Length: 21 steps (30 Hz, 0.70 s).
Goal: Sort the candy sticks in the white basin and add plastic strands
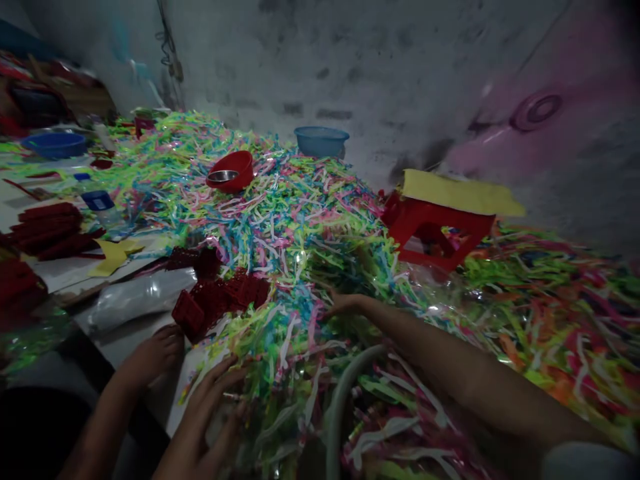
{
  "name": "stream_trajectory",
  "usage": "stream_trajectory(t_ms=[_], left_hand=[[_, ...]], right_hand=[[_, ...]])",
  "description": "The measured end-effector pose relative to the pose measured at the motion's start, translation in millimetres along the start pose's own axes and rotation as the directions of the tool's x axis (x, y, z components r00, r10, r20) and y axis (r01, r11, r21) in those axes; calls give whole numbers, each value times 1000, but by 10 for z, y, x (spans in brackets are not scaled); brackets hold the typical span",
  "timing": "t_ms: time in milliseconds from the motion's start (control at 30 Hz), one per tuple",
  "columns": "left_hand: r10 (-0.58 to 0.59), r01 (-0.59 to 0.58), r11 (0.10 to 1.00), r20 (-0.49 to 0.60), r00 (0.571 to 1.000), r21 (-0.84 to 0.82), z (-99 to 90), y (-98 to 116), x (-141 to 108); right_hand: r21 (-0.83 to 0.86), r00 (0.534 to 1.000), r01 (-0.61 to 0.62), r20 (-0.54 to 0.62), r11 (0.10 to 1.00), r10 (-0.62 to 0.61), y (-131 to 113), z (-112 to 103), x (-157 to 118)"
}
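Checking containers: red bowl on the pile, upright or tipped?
Tipped: the red bowl leans on the strips, its mouth facing the camera, a metal bowl inside.

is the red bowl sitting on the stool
No, the red bowl lies on the heap of coloured strips, well apart from the red stool.

Left hand [207, 400] flat on heaped colourful plastic strips [300, 220], right hand [345, 305] reaching in, red stool [433, 230] beyond

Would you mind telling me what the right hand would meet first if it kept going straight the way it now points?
The right hand already lies in the heap of coloured plastic strips, pointing up-left. More strips come first; farther along that line sits the red bowl, though depth is unclear.
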<state>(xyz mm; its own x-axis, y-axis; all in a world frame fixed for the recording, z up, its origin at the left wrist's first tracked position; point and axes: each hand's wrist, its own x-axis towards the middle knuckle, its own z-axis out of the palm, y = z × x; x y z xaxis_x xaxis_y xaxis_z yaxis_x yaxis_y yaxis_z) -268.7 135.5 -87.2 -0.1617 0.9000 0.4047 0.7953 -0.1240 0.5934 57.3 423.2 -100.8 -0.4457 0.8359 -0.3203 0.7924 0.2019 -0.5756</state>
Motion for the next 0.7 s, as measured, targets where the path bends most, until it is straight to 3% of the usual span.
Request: stream_trajectory(t_ms=[100, 200, 300, 400, 500, 600, 700], left_hand=[[38, -35, 999, 117, 992, -30, -167, -474, 302], [43, -39, 999, 156, 987, -28, -227, -618, 406], [17, -16, 1000, 120, 993, -12, -121, -332, 233], [-87, 87, 996, -27, 996, 18, 107, 203, -121], [-82, 82, 997, -11, 997, -2, 302, 660, -418], [-74, 75, 995, 22, 997, -61, 364, 857, -517], [-28, 35, 994, 65, 997, -106, 330, 851, -482]], right_hand=[[50, 998, 8, 70, 999, -12, -24, 81, -18], [117, 987, 43, 148, 992, -61, -73, 55, -32], [173, 969, 59, 225, 983, -98, -85, -104, -32], [191, 969, 58, 224, 980, -101, -69, -334, -40], [186, 978, 56, 189, 981, -92, -76, -568, -91], [183, 983, 61, 157, 981, -90, -122, -771, -176], [183, 990, 68, 109, 981, -88, -174, -952, -265]])
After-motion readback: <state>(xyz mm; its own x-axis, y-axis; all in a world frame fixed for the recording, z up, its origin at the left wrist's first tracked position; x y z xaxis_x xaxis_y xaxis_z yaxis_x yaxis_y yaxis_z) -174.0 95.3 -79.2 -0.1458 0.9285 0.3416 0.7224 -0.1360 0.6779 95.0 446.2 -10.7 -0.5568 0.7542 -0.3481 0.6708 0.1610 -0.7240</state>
